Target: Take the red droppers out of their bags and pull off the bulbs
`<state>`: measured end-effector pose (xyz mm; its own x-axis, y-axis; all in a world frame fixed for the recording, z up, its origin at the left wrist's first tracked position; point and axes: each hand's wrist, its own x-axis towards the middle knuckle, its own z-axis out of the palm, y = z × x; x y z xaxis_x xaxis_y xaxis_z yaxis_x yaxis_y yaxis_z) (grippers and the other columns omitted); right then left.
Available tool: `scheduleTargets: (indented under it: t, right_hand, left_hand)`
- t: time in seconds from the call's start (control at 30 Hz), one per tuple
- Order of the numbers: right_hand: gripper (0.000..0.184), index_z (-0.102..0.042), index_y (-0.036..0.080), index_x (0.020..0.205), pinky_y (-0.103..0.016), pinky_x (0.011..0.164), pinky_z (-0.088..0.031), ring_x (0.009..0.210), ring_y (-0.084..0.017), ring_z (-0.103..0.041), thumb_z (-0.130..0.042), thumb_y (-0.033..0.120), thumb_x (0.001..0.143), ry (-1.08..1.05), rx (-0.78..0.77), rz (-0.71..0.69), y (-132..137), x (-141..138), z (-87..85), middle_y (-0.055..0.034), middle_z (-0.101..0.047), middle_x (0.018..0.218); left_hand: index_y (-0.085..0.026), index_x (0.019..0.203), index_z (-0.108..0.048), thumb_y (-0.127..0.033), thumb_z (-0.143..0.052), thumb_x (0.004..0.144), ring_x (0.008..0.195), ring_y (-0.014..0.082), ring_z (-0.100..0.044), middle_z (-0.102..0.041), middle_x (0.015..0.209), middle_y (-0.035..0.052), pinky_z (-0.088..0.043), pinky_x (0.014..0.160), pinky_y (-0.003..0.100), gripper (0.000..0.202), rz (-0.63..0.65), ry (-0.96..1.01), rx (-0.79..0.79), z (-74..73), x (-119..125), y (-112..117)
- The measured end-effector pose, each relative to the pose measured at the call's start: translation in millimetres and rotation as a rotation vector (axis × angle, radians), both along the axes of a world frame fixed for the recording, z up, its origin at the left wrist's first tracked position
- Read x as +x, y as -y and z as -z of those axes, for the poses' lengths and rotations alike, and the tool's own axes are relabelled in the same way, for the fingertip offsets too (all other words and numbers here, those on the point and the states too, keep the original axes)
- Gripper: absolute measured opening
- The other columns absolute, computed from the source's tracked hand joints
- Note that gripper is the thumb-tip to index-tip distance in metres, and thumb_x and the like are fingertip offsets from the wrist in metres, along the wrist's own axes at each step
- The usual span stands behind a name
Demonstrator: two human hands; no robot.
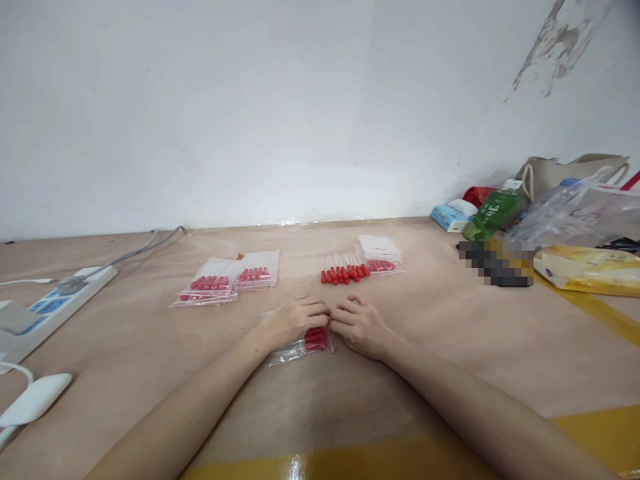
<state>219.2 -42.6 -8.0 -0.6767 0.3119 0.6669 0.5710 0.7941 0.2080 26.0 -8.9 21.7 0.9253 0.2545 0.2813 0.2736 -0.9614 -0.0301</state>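
Note:
Under my left hand [300,323] lies a clear plastic zip bag [290,353] with red pieces [315,339] inside, flat on the table. The left fingers are bent and closed on the bag. My right hand [361,328] meets the left fingertips at the bag's right end, its fingers curled in a pinch on the bag's edge. The fingertips of both hands partly hide what they grip. Just beyond the hands lies a row of red-tipped sticks [345,274] with thin pale stems.
Filled zip bags [207,283] lie at left, with another filled bag [257,270] beside them. More white-backed bags [381,253] are stacked behind the sticks. A power strip [65,303] stands at far left. At right are a tissue pack [450,217], a green bottle [493,213] and plastic bags [565,207].

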Motion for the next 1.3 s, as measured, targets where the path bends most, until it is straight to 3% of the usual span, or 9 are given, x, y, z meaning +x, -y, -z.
scheduleTargets:
  t: [0.23, 0.33, 0.47, 0.6, 0.83, 0.97, 1.03, 1.13, 1.3]
  right_hand:
    - [0.020, -0.055, 0.018, 0.075, -0.030, 0.076, -0.029, 0.082, -0.014, -0.045, -0.039, 0.011, 0.085, 0.120, -0.072, -0.027, -0.8, 6.6, -8.8, -0.0012, -0.061, 0.085]
    - [0.016, -0.056, 0.019, 0.079, -0.029, 0.073, -0.031, 0.081, -0.014, -0.046, -0.043, 0.011, 0.083, 0.189, -0.201, -0.052, 0.7, 11.7, -13.5, -0.0014, -0.062, 0.085]
    - [0.009, -0.059, 0.018, 0.082, -0.030, 0.072, -0.035, 0.077, -0.015, -0.049, -0.051, 0.018, 0.078, 0.015, -0.484, 0.004, 7.7, 16.0, -20.5, -0.0027, -0.061, 0.078]
    - [0.019, -0.063, 0.020, 0.091, -0.030, 0.073, -0.042, 0.079, -0.015, -0.054, -0.047, 0.021, 0.082, -0.284, -0.817, 0.048, 9.9, 11.9, -18.3, -0.0032, -0.063, 0.082]
    - [0.023, -0.067, 0.023, 0.094, -0.031, 0.071, -0.049, 0.077, -0.017, -0.061, -0.047, 0.026, 0.081, -0.585, -1.131, -0.019, 1.0, -2.4, -0.1, -0.0001, -0.068, 0.085]
    - [0.024, -0.066, 0.021, 0.095, -0.030, 0.068, -0.048, 0.074, -0.017, -0.060, -0.048, 0.026, 0.080, -0.600, -1.134, 0.044, -0.2, -6.0, -0.7, -0.0021, -0.068, 0.087]
    - [0.021, -0.067, 0.021, 0.091, -0.029, 0.066, -0.047, 0.069, -0.015, -0.059, -0.050, 0.025, 0.079, -0.556, -1.090, 0.106, 0.0, -7.3, -3.2, -0.0022, -0.068, 0.082]
    - [0.015, -0.064, 0.019, 0.086, -0.026, 0.061, -0.045, 0.062, -0.012, -0.056, -0.054, 0.023, 0.076, -0.545, -1.076, 0.170, -0.2, -9.1, -3.4, -0.0010, -0.066, 0.074]
    - [0.020, -0.056, 0.017, 0.088, -0.025, 0.065, -0.046, 0.072, -0.012, -0.058, -0.063, 0.024, 0.070, -0.731, -1.134, 0.009, -1.6, -12.9, 6.4, -0.0025, -0.065, 0.083]
  left_hand:
    - [-0.016, 0.087, -0.056, -0.018, -0.036, 0.091, 0.097, 0.0149, -0.053, -0.061, 0.096, 0.0041, -0.042, 0.085, 0.029, 0.020, 0.041, -0.025, 0.028, -16.3, -3.4, 0.8]
    - [-0.017, 0.094, -0.056, -0.016, -0.037, 0.090, 0.099, 0.0163, -0.053, -0.059, 0.106, 0.0049, -0.042, 0.085, 0.031, 0.020, -0.009, -0.014, 0.125, -30.9, -10.5, -0.5]
    - [-0.018, 0.101, -0.054, -0.015, -0.037, 0.090, 0.094, 0.0178, -0.055, -0.058, 0.108, 0.0057, -0.043, 0.083, 0.034, 0.021, -0.074, -0.047, 0.223, -38.3, -16.0, -1.3]
    - [-0.018, 0.100, -0.054, -0.018, -0.041, 0.089, 0.090, 0.0172, -0.057, -0.061, 0.100, 0.0054, -0.044, 0.080, 0.031, 0.018, -0.107, -0.087, 0.155, -28.8, -11.3, 1.9]
    - [-0.022, 0.116, -0.047, -0.017, -0.040, 0.088, 0.093, 0.0175, -0.058, -0.060, 0.106, 0.0050, -0.046, 0.080, 0.030, 0.028, -0.252, 0.011, -0.102, -20.3, -6.4, 12.7]
    - [-0.022, 0.125, -0.039, -0.030, -0.044, 0.088, 0.108, 0.0187, -0.051, -0.053, 0.120, 0.0070, -0.044, 0.089, 0.032, 0.039, -0.362, 0.117, -0.321, -13.5, -25.9, 30.9]
    - [-0.023, 0.131, -0.031, -0.033, -0.046, 0.087, 0.116, 0.0204, -0.045, -0.045, 0.130, 0.0078, -0.040, 0.095, 0.036, 0.048, -0.398, 0.121, -0.371, -6.3, -38.5, 40.1]
    - [-0.025, 0.133, -0.029, -0.034, -0.046, 0.086, 0.117, 0.0206, -0.044, -0.045, 0.131, 0.0070, -0.039, 0.097, 0.037, 0.050, -0.437, 0.153, -0.418, 5.0, -50.0, 46.8]
    - [-0.026, 0.132, -0.032, -0.034, -0.046, 0.086, 0.114, 0.0205, -0.048, -0.049, 0.127, 0.0056, -0.042, 0.094, 0.037, 0.049, -0.466, 0.185, -0.452, 12.8, -48.8, 43.7]
